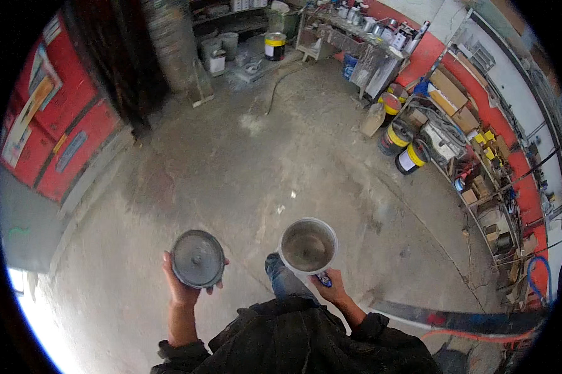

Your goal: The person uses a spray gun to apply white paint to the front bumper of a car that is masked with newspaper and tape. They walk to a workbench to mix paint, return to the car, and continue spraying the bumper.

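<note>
1. My left grip clasps a grey disc, left of the round vessel.
2. My right grip grasps that vessel by its blue handle.
3. Yellow-banded buckets stand beyond the vessel, to its right.

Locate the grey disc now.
Low and left of centre in the head view, the grey disc is held in the left hand, left of the handled pot.
</note>
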`<action>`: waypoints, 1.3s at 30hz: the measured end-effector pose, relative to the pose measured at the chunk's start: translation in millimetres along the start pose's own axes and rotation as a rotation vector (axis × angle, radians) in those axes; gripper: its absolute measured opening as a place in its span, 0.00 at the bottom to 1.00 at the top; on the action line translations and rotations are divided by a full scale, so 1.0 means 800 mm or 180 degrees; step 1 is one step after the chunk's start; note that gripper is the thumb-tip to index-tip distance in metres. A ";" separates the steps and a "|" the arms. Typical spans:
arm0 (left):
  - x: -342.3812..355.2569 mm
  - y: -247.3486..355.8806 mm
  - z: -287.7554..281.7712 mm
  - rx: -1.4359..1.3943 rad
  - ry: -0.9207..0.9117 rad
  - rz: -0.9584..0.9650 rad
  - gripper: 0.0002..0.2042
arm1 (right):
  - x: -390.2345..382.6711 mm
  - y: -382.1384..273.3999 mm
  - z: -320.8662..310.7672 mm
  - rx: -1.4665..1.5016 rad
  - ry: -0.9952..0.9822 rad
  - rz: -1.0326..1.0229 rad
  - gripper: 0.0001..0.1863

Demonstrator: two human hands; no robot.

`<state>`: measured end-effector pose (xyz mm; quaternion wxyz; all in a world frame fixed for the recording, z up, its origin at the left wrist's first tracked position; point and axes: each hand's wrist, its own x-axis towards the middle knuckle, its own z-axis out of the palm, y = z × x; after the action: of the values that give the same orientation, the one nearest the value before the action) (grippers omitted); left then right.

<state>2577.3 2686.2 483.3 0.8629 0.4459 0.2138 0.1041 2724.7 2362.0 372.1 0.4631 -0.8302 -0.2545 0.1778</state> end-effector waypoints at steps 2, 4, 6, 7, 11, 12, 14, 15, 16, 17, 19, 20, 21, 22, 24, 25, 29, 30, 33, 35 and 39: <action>0.093 -0.007 0.038 -0.0249 0.0041 -0.0048 0.50 | 0.071 0.039 -0.037 -0.0006 0.0200 -0.0054 0.22; 0.174 -0.003 0.084 -0.0455 0.0161 0.0075 0.49 | 0.151 0.042 -0.092 -0.0002 0.0157 0.0087 0.25; 0.243 0.011 0.110 -0.0650 0.0298 -0.0055 0.47 | 0.229 0.049 -0.123 0.0241 0.0449 0.0195 0.24; 0.286 0.022 0.123 -0.0783 0.0278 -0.0047 0.46 | 0.280 0.054 -0.152 0.0276 0.0618 0.0171 0.23; 0.460 0.050 0.155 -0.1117 0.0563 0.0083 0.45 | 0.444 0.081 -0.237 0.0937 0.0777 0.0825 0.25; 0.509 0.054 0.169 -0.0997 0.0668 0.0317 0.46 | 0.492 0.087 -0.260 0.0847 0.0904 0.0680 0.26; 0.609 0.056 0.164 -0.0997 0.0248 0.0264 0.46 | 0.579 0.131 -0.296 0.0834 0.1063 0.0844 0.27; 0.663 0.057 0.162 -0.0986 0.0033 0.0219 0.45 | 0.622 0.153 -0.315 0.0836 0.1153 0.0942 0.27; 0.719 0.065 0.173 -0.0857 -0.0187 0.0285 0.45 | 0.669 0.166 -0.337 0.0609 0.1351 0.0816 0.27; 0.776 0.073 0.187 -0.0729 -0.0414 0.0351 0.45 | 0.711 0.176 -0.354 0.0836 0.1467 0.0921 0.27; 0.892 0.090 0.229 -0.0583 -0.0713 0.0442 0.47 | 0.793 0.193 -0.400 0.1250 0.1723 0.1083 0.28; 0.944 0.095 0.261 -0.0580 -0.0744 0.0424 0.48 | 0.822 0.213 -0.425 0.1075 0.1794 0.1185 0.29; 1.000 0.101 0.286 -0.0534 -0.0870 0.0323 0.48 | 0.856 0.233 -0.458 0.0983 0.1950 0.1210 0.30; 1.050 0.106 0.309 -0.0468 -0.0987 0.0175 0.49 | 0.885 0.243 -0.481 0.0949 0.2084 0.1297 0.30; 1.147 0.119 0.354 -0.0346 -0.1201 -0.0037 0.49 | 0.953 0.252 -0.530 0.1060 0.2305 0.1448 0.29; 1.198 0.123 0.376 -0.0300 -0.1331 -0.0101 0.50 | 0.983 0.267 -0.558 0.1105 0.2482 0.1463 0.30; 1.399 0.124 0.458 -0.0171 -0.1663 -0.0222 0.52 | 1.134 0.344 -0.680 0.0756 0.2707 0.1471 0.36; 1.449 0.119 0.477 -0.0151 -0.1718 -0.0252 0.52 | 1.178 0.361 -0.706 0.1005 0.2947 0.1315 0.36; 1.592 0.102 0.541 -0.0170 -0.1712 -0.0262 0.53 | 1.299 0.407 -0.796 0.0903 0.3216 0.1177 0.34; 1.684 0.096 0.576 -0.0183 -0.1616 -0.0312 0.51 | 1.380 0.429 -0.862 0.0846 0.3192 0.1197 0.34; 1.840 0.110 0.643 -0.0177 -0.1417 -0.0301 0.52 | 1.551 0.439 -0.980 0.0693 0.3206 0.1220 0.33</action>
<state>4121.4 2909.6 411.3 0.9047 0.4234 0.0359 -0.0316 4233.3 2404.1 394.6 0.5701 -0.7914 0.1742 -0.1350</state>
